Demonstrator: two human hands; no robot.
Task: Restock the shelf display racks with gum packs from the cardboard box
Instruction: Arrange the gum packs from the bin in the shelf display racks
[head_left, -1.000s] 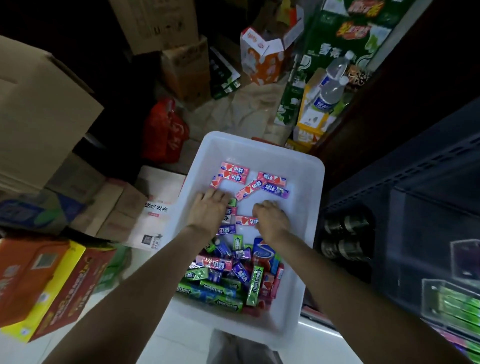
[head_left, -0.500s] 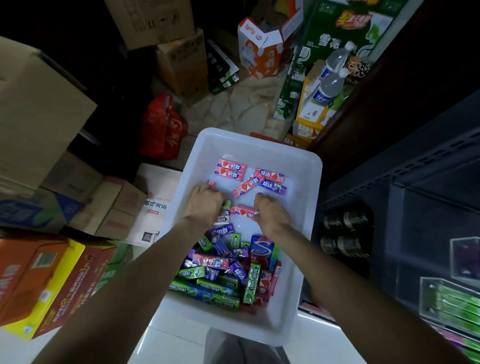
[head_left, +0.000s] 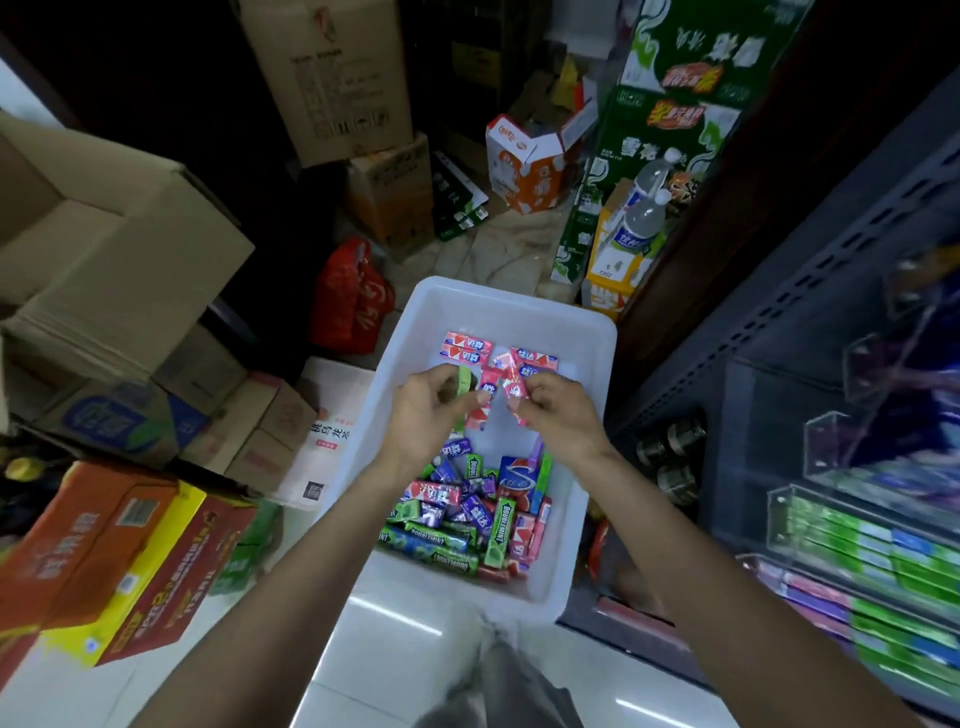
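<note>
A white plastic bin (head_left: 597, 364) on the floor holds many gum packs: several pink ones (head_left: 466, 349) lie at its far end, and a mixed pile of green, purple and blue packs (head_left: 467, 519) fills the near end. My left hand (head_left: 423, 410) is lifted above the bin and grips a green pack (head_left: 464, 381) together with a pink pack (head_left: 483, 402). My right hand (head_left: 558, 413) pinches another pink pack (head_left: 513, 392) beside it. The two hands almost touch. Clear display racks (head_left: 862, 540) with green and purple packs stand at the right.
Cardboard boxes (head_left: 104, 270) crowd the left side and back. A red bag (head_left: 353, 296) lies just left of the bin's far corner. Bottles (head_left: 644, 208) and green cartons stand behind it. A dark metal shelf (head_left: 779, 364) rises on the right.
Both hands have risen from the bin floor, each bringing up packs: pink and green in the left, pink in the right. The camera has shifted slightly.
</note>
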